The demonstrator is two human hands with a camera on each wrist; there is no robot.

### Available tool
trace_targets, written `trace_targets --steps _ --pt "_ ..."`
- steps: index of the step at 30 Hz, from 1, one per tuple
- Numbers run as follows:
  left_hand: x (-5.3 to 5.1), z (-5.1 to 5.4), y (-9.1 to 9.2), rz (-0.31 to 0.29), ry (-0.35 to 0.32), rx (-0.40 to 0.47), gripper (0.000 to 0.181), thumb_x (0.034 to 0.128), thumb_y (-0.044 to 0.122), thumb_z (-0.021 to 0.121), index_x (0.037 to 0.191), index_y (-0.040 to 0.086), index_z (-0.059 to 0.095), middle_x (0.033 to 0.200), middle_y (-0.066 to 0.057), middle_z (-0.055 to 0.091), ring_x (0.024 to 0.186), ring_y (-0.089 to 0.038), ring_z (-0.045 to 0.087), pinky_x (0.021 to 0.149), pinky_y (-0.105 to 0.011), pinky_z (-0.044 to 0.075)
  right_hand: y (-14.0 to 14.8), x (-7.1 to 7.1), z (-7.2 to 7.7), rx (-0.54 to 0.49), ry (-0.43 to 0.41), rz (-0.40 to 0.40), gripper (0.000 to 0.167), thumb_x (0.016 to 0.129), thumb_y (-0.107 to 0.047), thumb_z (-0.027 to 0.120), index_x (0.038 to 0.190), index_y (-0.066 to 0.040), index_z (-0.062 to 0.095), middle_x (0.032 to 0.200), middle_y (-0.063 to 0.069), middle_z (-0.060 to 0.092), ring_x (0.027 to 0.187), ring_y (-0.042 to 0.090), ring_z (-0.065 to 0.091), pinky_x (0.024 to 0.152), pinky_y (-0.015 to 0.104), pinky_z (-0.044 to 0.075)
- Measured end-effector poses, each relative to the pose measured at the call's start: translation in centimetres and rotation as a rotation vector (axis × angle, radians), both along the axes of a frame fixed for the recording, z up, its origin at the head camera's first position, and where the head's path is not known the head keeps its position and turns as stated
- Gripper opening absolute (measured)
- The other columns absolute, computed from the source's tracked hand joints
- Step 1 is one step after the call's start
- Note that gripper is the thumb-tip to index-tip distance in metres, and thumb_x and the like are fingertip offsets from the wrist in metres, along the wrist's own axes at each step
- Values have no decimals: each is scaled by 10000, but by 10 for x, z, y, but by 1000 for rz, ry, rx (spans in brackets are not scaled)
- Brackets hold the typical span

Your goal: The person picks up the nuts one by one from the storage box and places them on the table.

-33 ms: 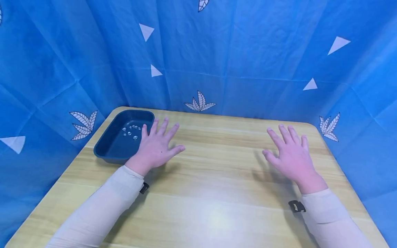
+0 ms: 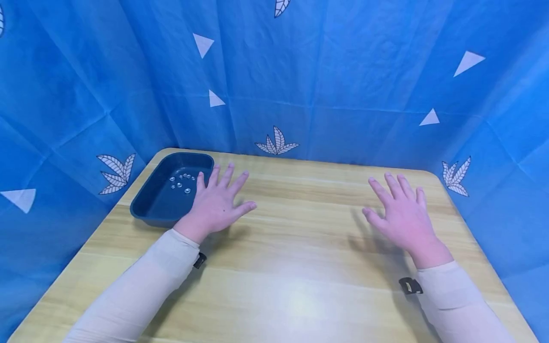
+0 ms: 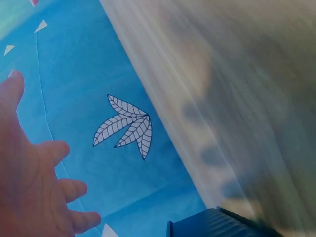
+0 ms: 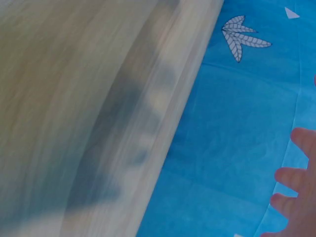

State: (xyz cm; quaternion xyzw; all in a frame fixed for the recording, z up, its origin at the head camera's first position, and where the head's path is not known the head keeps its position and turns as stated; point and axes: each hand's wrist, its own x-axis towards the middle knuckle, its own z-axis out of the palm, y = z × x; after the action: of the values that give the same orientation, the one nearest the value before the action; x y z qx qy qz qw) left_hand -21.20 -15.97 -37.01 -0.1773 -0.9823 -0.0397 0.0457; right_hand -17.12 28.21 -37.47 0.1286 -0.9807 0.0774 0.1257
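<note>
Tray [image 2: 156,202] w/ bits [image 2: 187,190] beside L grip [image 2: 216,204], far from R grip [image 2: 404,220].

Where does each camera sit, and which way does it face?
Head: on the head, facing forward and down at table, tray and curtain; left hand, right hand and sleeves show.
Left wrist: on that wrist, facing the table's edge and curtain; left hand partly shows.
Right wrist: on that wrist, facing table edge and curtain; right hand partly shows.
Both wrist views share table and curtain.
</note>
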Motion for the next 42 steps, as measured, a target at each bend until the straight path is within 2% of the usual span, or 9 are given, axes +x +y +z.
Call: trace_targets --steps 6,11,18,23,32,37,42 --pt "0 -3 1 -4 1 8 984 850 893 184 1633 297 202 1685 -142 62 1511 -452 -41 1098 -738 -84 -2 0 3 0 12 12 780 965 -602 530 1614 -245 286 1639 221 205 1498 463 110 1105 749 13" --pt "4 -5 -2 5 -11 20 974 858 886 191 1632 294 207 1685 -143 69 1510 -458 -28 1099 -730 -99 -2 2 2 -1 -4 0 781 972 -586 528 1619 -234 267 1646 223 177 1495 476 99 1110 738 -19" --pt "5 -6 -10 22 -11 23 969 868 875 205 1625 272 245 1682 -146 97 1514 -451 10 1117 -732 -29 -2 4 -3 -33 -15 -14 778 985 -621 468 1625 -237 247 1658 208 147 1504 464 70 1110 744 11" --pt "5 -7 -21 50 -15 36 963 879 864 206 1622 255 259 1671 -172 136 1509 -463 46 1118 -734 -10 -1 5 -6 -43 -29 -19 783 987 -633 448 1629 -242 231 1659 208 141 1500 471 78 1108 745 18" --pt "1 -1 -39 105 -31 74 954 897 843 225 1630 231 228 1666 -205 114 1500 -486 48 1124 -725 -14 2 8 -6 -47 -30 -22 785 982 -613 477 1623 -218 254 1647 229 162 1487 490 109 1102 751 57" --pt "-3 1 -56 132 -44 79 978 896 844 234 1631 199 217 1663 -225 97 1487 -516 43 1114 -735 -18 3 10 -5 -45 -24 -33 786 982 -589 498 1621 -201 257 1635 250 181 1479 501 125 1097 755 75" --pt "-5 3 -76 170 -22 89 971 912 823 280 1621 160 245 1649 -256 119 1469 -545 76 1106 -747 11 2 12 -7 -48 -19 -36 788 980 -605 488 1613 -183 282 1625 258 205 1467 514 148 1087 764 89"
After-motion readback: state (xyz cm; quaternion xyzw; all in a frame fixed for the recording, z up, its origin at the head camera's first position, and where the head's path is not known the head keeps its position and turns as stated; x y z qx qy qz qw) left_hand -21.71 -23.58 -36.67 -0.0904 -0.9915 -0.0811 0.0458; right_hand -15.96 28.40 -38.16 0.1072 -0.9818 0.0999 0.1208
